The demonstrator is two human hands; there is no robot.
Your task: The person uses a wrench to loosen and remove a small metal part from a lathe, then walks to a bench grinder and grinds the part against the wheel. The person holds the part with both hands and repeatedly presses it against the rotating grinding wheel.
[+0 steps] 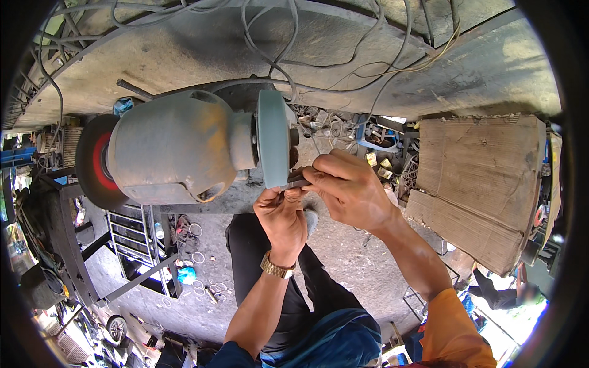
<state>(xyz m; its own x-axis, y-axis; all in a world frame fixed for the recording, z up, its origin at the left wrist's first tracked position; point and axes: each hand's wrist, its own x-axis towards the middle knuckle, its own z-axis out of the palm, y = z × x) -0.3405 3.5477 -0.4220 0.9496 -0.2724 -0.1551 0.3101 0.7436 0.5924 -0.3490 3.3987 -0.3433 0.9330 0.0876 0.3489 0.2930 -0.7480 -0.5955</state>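
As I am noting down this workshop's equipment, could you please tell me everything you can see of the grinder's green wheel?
The green wheel is a thick, blue-green disc, seemingly abrasive stone. It stands upright on the right end of the grinder, dark hub hardware on its outer face. At its lower edge the right hand grips a small dark piece, the left hand close by; whether the wheel touches it or spins is unclear.
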